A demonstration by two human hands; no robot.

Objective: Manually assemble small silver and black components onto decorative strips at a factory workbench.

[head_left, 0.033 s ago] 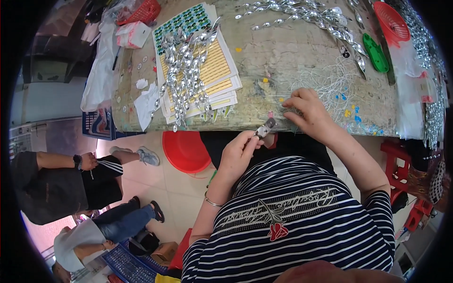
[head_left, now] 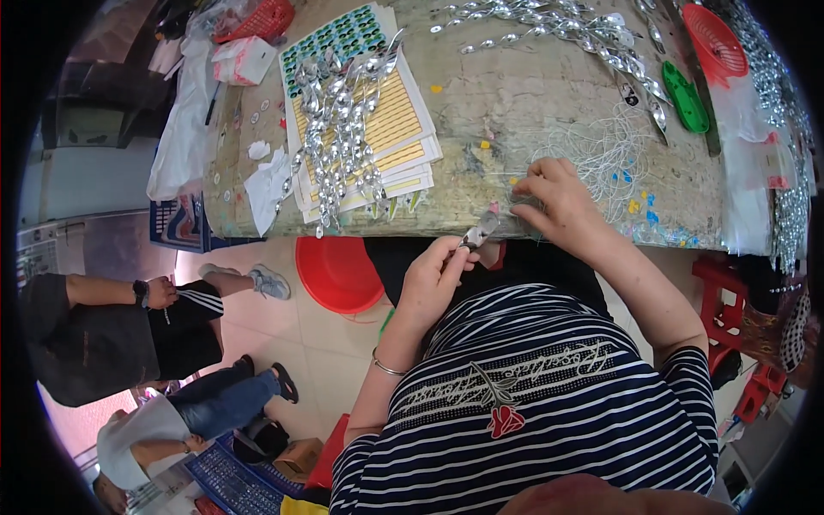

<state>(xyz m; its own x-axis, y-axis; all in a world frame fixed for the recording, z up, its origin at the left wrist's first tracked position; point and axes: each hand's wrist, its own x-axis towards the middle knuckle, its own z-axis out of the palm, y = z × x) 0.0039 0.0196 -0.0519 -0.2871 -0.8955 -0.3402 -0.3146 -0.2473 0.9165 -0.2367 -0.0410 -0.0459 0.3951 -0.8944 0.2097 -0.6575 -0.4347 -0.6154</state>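
My left hand (head_left: 435, 276) is closed around one end of a shiny silver twisted strip (head_left: 482, 228). The strip's free end points up and right, just off the table's near edge. My right hand (head_left: 560, 202) hovers at that edge, its fingers bent and its thumb apart from them. Beside and beyond it lies a loose tangle of thin white string (head_left: 601, 154). Whether a thread touches its fingertips is too fine to see. A bunch of silver twisted strips (head_left: 339, 137) rests on the sticker sheets (head_left: 403, 112) to the left.
More silver strips (head_left: 549, 26) lie at the table's far side. A green tool-like piece (head_left: 684, 96) and a red basket (head_left: 714, 41) are at the right. Crumpled tissue (head_left: 266, 189) sits at the left, with a red basin (head_left: 339, 275) below the edge. Two people stand or sit at the left.
The silver strip in my left hand has turned slightly and catches the light differently. My right hand has stayed almost in place.
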